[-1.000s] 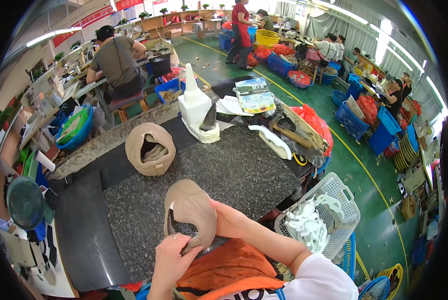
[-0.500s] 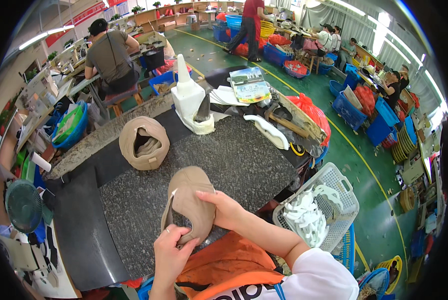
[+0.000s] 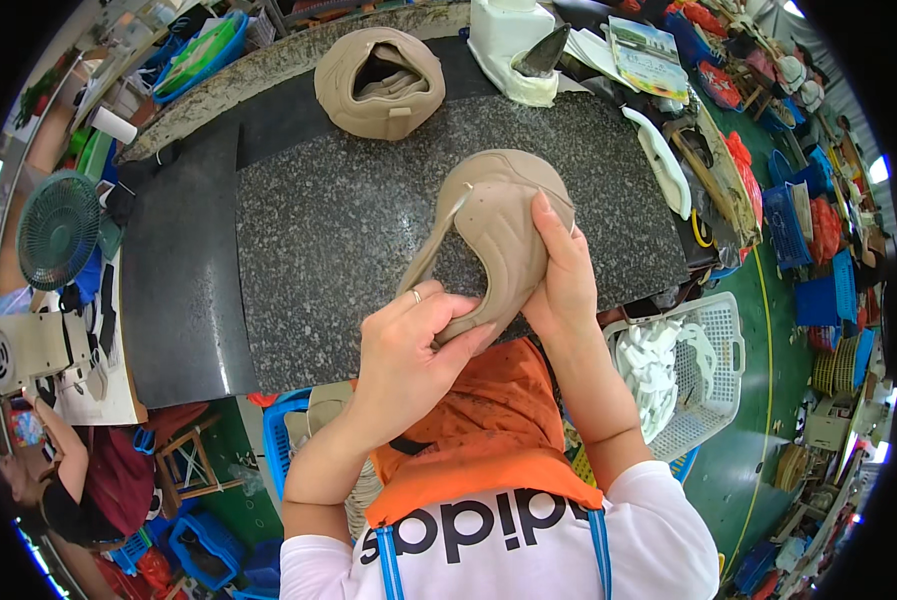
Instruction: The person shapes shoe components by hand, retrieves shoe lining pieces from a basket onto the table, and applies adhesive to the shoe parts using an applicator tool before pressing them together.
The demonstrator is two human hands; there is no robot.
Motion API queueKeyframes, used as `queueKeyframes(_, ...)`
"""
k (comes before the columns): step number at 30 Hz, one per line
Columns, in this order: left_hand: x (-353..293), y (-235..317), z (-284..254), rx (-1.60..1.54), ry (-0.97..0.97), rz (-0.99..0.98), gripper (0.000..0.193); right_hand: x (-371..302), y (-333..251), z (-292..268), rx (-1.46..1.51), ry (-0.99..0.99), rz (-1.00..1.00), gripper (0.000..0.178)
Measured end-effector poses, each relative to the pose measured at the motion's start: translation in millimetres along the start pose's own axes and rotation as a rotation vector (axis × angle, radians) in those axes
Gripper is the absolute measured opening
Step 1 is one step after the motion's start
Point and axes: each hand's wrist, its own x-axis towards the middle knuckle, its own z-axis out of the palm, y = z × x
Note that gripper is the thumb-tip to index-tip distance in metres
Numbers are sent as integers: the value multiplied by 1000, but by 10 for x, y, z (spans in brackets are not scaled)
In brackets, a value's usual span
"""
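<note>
A beige stitched shoe upper is held up over the speckled dark stone work surface. Its opening faces left. My left hand, with a ring on one finger, is closed on the lower edge of the upper. My right hand grips the right side, thumb pressed on the outer face and fingers hidden behind it. Beyond them, several beige uppers nested together rest on the far part of the table. A curved white plastic piece lies at the right edge.
A white container with a dark blade-like tip and a booklet stand at the back. At right, a white basket holds curved white pieces. A green fan, a machine and a co-worker's arm are at left.
My view has tilted downward and shifted, so the table and basket appear higher. The upper is lifted nearer and turned slightly; both hands keep their hold on it.
</note>
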Motion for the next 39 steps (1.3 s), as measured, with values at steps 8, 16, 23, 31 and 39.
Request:
queueKeyframes(8,-105,-101,-30,-327,-334,-167,17,-120,82,38,-78,-15,-59,31)
queueKeyframes(16,-21,63,-100,-116,-1,-35,17,-140,58,95,-88,10,-110,30)
queueKeyframes(23,-47,-44,-108,-182,-128,-9,15,-161,80,82,-153,1,-133,30)
queueKeyframes(31,-36,-9,-185,-295,-438,-154,18,-118,124,120,-169,-23,-159,32)
queueKeyframes(39,1,36,-520,-68,-349,-251,36,-96,-137,-104,-1046,39,-667,64)
